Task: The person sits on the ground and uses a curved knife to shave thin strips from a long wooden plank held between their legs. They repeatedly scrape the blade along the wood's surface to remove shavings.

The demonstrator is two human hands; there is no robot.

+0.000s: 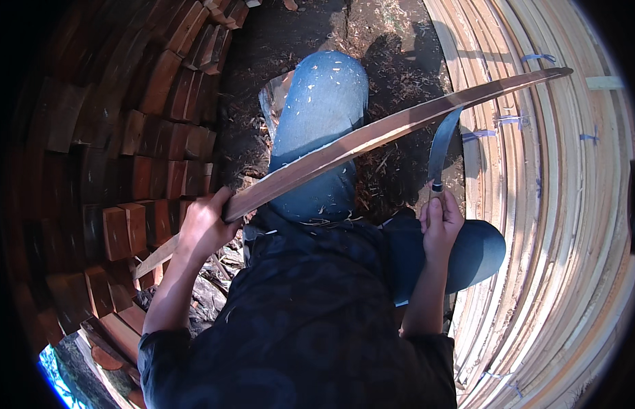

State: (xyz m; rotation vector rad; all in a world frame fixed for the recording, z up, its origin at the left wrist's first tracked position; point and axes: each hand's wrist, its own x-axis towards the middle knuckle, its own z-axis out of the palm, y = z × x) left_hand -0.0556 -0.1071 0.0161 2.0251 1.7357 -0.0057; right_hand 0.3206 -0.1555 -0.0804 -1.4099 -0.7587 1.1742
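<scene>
A long, narrow wooden board (351,144) slants across my raised knee, from the lower left to the upper right. Its near end is gripped by my left hand (205,225), with the fingers wrapped round it. My right hand (442,225) is closed on the handle of a sickle-like knife (440,146) with a curved metal blade. The blade points up, and its tip meets or passes under the lower edge of the board; I cannot tell which. Pale shavings are scattered over my blue trouser leg (324,88).
Stacked reddish-brown timber blocks (147,177) rise along the left side. To the right lies a pile of long pale boards (515,273), some marked with purple-blue strips (478,135). Dark ground (399,68) strewn with wood chips runs between them.
</scene>
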